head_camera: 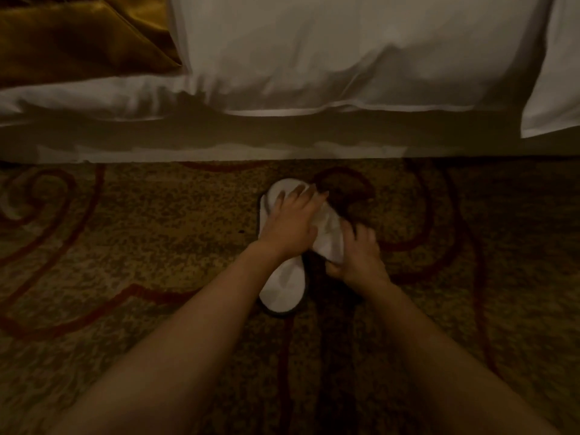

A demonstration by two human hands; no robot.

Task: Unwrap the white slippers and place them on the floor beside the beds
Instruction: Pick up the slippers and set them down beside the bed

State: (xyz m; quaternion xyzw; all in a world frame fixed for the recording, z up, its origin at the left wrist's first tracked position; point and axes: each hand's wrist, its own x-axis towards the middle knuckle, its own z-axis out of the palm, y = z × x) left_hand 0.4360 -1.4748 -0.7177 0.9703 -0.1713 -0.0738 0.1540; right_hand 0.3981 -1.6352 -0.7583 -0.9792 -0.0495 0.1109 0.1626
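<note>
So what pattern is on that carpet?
Mottled gold-brown carpet with dark red swirling lines, seen in the head view.

You see white slippers (282, 287) on speckled gold carpet (157, 230) with dark red swirls; white bedding (345, 58); golden-brown throw (78, 36).

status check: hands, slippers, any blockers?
Left hand flat on lower slipper, on the carpet by the bed. Right hand gripping second slipper, lying across it. No blockers visible.

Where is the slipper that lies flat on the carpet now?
In the head view, the slipper lies mid-frame on the carpet near the bed, under the left hand.
</note>
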